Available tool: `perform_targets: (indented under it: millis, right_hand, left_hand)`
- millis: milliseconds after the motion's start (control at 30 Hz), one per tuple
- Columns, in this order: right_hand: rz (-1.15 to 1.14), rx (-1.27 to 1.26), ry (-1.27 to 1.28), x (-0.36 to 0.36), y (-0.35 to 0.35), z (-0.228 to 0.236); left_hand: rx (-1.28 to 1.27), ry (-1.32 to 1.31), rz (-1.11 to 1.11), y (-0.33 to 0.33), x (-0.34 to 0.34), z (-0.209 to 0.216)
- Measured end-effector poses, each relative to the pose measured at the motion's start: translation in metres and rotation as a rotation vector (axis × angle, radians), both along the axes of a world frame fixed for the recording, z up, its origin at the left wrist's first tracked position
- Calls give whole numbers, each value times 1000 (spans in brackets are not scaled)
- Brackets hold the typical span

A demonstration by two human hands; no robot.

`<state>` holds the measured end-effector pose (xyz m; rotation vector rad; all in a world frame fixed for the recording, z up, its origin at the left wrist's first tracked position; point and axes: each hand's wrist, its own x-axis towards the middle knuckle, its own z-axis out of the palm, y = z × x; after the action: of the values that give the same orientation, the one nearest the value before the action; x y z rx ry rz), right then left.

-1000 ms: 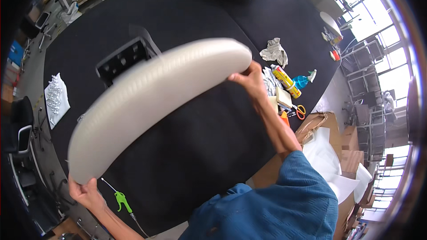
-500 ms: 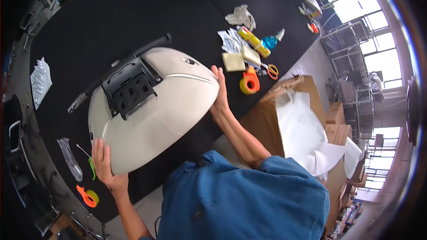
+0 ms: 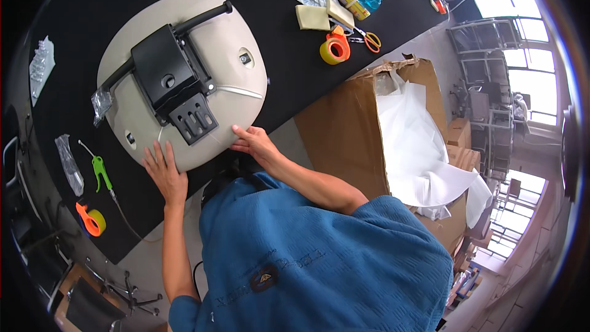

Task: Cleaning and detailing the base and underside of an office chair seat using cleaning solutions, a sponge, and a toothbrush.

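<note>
A beige padded seat (image 3: 212, 114) lies bottom up on the black-covered table, close to its front edge. Across it sits a black bracket (image 3: 161, 64) with a slotted plate and a bar sticking out at each side. My left hand (image 3: 166, 175) rests on the near left rim, fingers stretched and spread. At the near right rim, my right hand (image 3: 257, 145) has hold of the seat's edge; some of its fingers are partly hidden. Clear plastic (image 3: 102, 104) wraps the bar's left end.
Left on the table (image 3: 270, 9) are a green air blow gun (image 3: 100, 171), a tape dispenser (image 3: 92, 220) and a plastic bag (image 3: 69, 166). Scissors (image 3: 372, 41), another tape dispenser (image 3: 335, 48), sponges (image 3: 312, 18) and a spray bottle (image 3: 372, 2) lie right. A cardboard box (image 3: 344, 129) stands beside the table.
The seat has gone from tilted up to lying flat, with its bracketed underside now facing up. My right hand has come down and left to the near rim; my left hand has shifted along it.
</note>
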<state>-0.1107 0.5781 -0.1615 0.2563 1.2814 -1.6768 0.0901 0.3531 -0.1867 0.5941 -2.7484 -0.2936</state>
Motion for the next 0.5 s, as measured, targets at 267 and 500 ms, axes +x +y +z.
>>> perform_targets:
  millis: [267,500]
  right_hand:
    - [215,61,33,31,3,-24]
    - [404,79,174,23,39,-26]
  left_hand:
    - [254,60,47,45,6,47]
    - [1062,176,223,106,5,27]
